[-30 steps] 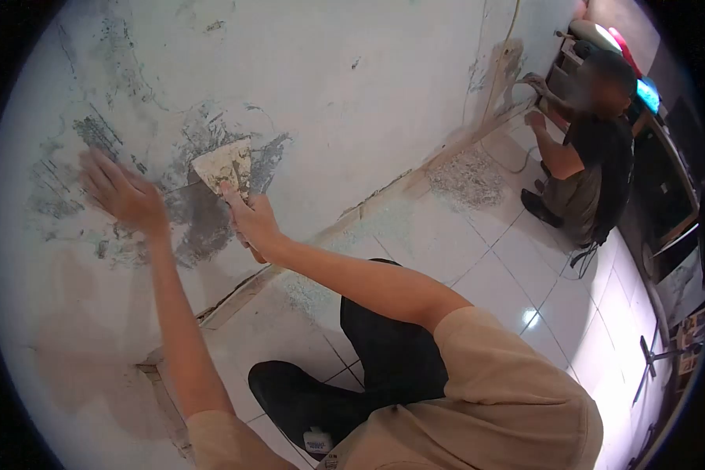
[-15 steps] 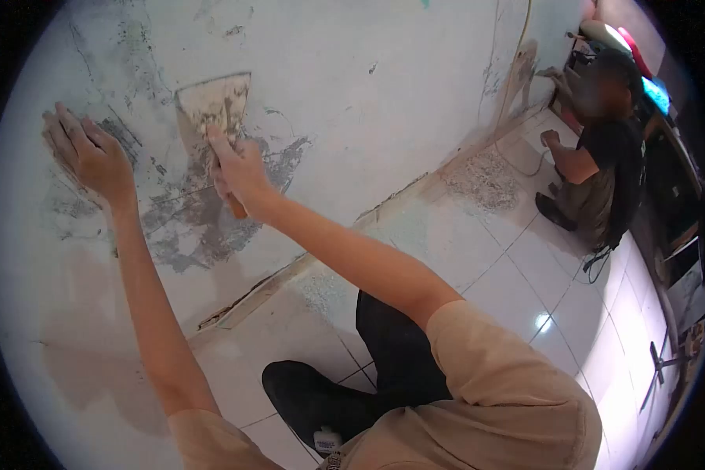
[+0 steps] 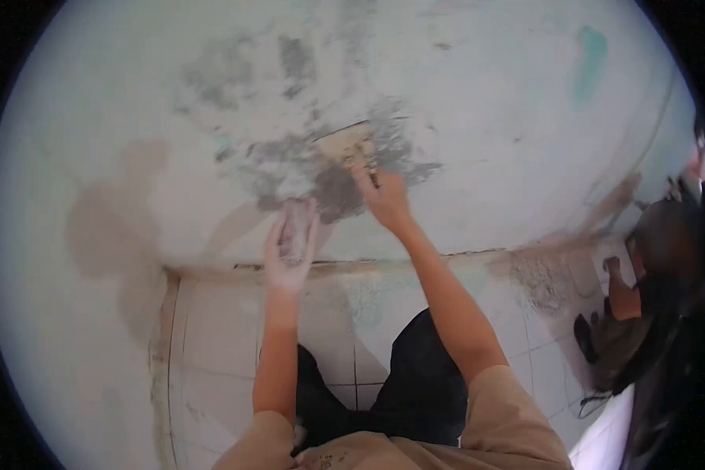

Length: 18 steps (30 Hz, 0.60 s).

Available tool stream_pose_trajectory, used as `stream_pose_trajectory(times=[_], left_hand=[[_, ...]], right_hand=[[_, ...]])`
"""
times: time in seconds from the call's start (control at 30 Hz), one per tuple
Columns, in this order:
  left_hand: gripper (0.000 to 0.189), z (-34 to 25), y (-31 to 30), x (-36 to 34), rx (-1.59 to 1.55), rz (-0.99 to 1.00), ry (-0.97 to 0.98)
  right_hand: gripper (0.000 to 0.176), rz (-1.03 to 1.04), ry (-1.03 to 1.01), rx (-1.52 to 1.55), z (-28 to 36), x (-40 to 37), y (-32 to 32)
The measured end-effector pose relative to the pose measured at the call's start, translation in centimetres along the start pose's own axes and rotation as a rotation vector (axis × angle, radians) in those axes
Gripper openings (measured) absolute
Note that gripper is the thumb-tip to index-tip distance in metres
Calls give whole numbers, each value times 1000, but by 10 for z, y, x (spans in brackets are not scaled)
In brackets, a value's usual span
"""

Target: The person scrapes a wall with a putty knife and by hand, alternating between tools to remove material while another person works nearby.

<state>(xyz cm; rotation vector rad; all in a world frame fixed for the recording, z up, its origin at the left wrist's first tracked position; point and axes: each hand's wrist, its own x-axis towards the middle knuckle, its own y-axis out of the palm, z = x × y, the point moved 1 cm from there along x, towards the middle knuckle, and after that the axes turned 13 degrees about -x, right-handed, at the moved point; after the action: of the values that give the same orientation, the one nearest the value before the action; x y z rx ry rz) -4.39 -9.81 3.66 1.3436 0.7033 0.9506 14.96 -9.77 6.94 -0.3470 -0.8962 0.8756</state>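
Note:
My right hand (image 3: 385, 197) grips a wide putty knife (image 3: 348, 144), its index finger laid along the smeared blade. The blade's edge is against the wall (image 3: 486, 102), at a grey patch (image 3: 338, 192) where the paint is worn away. Lower and to the left, my left hand (image 3: 290, 251) is turned palm up in front of the wall, with its fingers apart. Its palm looks coated in greyish dust; blur keeps finer detail hidden.
A person (image 3: 658, 282) in dark clothes crouches at the right. Crumbled debris (image 3: 544, 282) lies on the tiled floor (image 3: 219, 392) along the wall's foot. At the left, another wall (image 3: 78, 337) meets this one in a corner.
The view has swung left. My left hand has come off the wall, down and nearer, and turned palm up. My right hand still holds the putty knife at the wall.

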Motion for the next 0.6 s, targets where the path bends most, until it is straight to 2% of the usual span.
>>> stream_pose_trajectory(times=[0.1, 0.13, 0.2, 0.23, 0.3, 0.33, 0.4, 0.47, 0.53, 0.57, 0.6], left_hand=[[30, 3, -3, -7, 27, -20, 65], [27, 5, -1, -8, 27, -48, 21], [25, 7, -4, -10, 29, -68, -16], [25, 6, -15, -14, 18, -90, -11], [26, 0, -48, -27, 16, -126, 7], [26, -6, -80, -37, 24, -144, 23], [29, -37, -208, -33, -241, 329, -406], [27, -19, -214, -75, -89, -441, -158], [29, -15, -270, -102, 273, -675, -198], [29, -13, -280, -101, 264, -673, -200], [30, -10, -284, -102, 406, -651, -271]], right_hand=[[61, 116, -63, 65, 6, 0, -1], [61, 127, -75, 74, 4, -2, 2], [59, 307, -117, -145, -9, -1, 13], [59, 308, -130, -146, -14, -2, 16], [48, 550, -326, -351, -21, -8, 23], [48, 551, -342, -355, -17, -10, 19], [42, 1022, -79, -410, -7, -16, 10], [38, 1084, -62, -464, -8, -19, 10], [35, 1146, -30, -520, -13, -20, 12], [33, 1127, -48, -540, -17, -20, 15], [31, 1112, -65, -562, -19, -21, 15]])
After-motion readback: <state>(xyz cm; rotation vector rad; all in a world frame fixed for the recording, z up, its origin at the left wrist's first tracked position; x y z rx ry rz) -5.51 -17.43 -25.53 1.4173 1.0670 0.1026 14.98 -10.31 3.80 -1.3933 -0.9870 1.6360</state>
